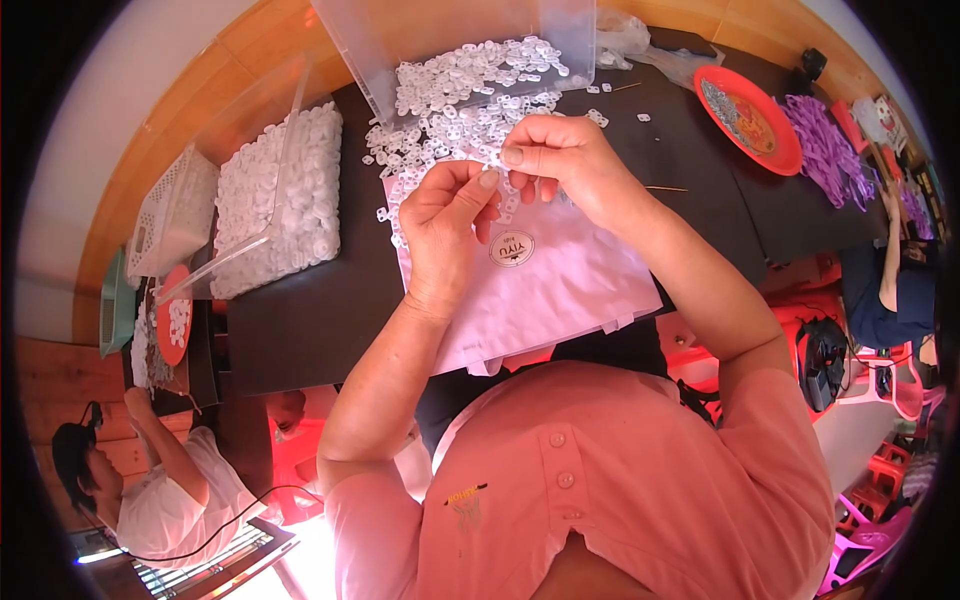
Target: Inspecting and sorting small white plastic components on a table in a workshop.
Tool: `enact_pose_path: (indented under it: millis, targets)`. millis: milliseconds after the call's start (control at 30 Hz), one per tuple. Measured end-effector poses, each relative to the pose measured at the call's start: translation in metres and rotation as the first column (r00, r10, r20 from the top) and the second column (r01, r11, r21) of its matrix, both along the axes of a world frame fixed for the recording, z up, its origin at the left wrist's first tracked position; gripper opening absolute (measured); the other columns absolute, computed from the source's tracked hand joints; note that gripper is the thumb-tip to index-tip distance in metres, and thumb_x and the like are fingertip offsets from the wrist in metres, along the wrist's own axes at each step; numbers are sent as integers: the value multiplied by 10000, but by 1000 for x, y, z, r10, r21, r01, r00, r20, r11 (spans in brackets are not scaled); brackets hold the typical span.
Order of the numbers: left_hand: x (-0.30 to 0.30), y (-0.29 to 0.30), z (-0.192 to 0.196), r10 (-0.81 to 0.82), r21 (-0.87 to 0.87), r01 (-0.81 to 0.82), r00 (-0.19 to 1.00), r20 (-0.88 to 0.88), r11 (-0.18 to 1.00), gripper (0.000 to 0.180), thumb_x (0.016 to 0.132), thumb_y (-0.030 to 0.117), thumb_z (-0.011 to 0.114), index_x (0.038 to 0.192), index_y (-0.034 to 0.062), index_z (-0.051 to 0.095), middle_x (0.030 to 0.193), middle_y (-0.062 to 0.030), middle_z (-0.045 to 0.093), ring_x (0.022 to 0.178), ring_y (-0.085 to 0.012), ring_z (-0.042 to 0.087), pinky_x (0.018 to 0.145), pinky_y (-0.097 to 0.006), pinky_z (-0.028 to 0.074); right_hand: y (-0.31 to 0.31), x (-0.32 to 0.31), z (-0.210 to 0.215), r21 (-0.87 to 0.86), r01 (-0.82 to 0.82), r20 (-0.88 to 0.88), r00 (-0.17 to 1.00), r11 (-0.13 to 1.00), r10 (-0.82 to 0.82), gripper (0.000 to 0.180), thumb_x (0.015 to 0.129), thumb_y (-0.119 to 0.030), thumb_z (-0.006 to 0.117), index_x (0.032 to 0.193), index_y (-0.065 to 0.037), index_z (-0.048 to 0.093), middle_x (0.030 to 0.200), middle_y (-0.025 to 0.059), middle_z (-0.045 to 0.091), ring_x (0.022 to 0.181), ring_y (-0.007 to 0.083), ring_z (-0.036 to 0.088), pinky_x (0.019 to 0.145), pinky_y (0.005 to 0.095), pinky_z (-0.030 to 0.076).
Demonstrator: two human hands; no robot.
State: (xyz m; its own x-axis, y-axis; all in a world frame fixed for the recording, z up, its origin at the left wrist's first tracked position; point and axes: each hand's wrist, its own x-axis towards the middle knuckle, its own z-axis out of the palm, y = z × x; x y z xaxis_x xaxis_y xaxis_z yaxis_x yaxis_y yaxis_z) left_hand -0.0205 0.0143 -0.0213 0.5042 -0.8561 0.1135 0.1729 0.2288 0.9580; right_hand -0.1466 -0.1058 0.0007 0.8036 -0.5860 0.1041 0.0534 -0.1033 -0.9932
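Note:
My left hand (440,225) and my right hand (580,165) meet above a pink cloth (570,290) with a round printed emblem. Thumb and forefinger are pinched together on each hand, the fingertips nearly touching. Something tiny and pale seems to sit between them, too small to name. Just beyond my hands lies a heap of small white pieces with holes (450,125), partly covering the cloth's far edge. More of these pieces fill the bottom of a clear plastic bin (565,20), tipped toward me behind the heap.
A clear box of white rounded pieces (285,195) and a white basket (175,220) stand left on the dark table (290,345). At right are a red plate (790,155) holding small metallic bits and purple strips (825,150). People sit at left (180,500) and right (895,290).

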Motion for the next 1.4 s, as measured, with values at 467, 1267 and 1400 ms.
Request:
enact_pose_path:
  millis: [467, 1267, 1400]
  targets:
    - [2, 2, 4, -90, -41, 87, 993, -78, 995, 91, 878, 26, 656, 946, -11, 608, 782, -69, 643, 619, -108, 574, 485, -221, 430, 0, -3, 3, 36, -17, 35, 999, 999, 16, 191, 903, -209, 623, 857, -26, 652, 638, 2, 584, 554, 72, 554, 484, 216, 394]
    - [5, 3, 7, -96, -52, 89, 982, -161, 995, 107, 859, -39, 638, 963, -36, 613, 820, -91, 656, 662, -143, 621, 516, -241, 469, 7, 2, -3, -99, 23, 110, 994, 995, -12, 138, 894, -144, 652, 866, -9, 650, 638, 1, 566, 568, 61, 519, 495, 218, 400]
    - [4, 7, 7, -62, -75, 54, 992, -113, 996, 117, 848, -56, 640, 961, -37, 616, 826, -93, 659, 672, -142, 628, 511, -237, 470, 7, 1, -1, -64, 9, 85, 996, 998, -3, 139, 885, -150, 661, 857, -14, 652, 627, 1, 563, 552, 64, 513, 487, 216, 391]
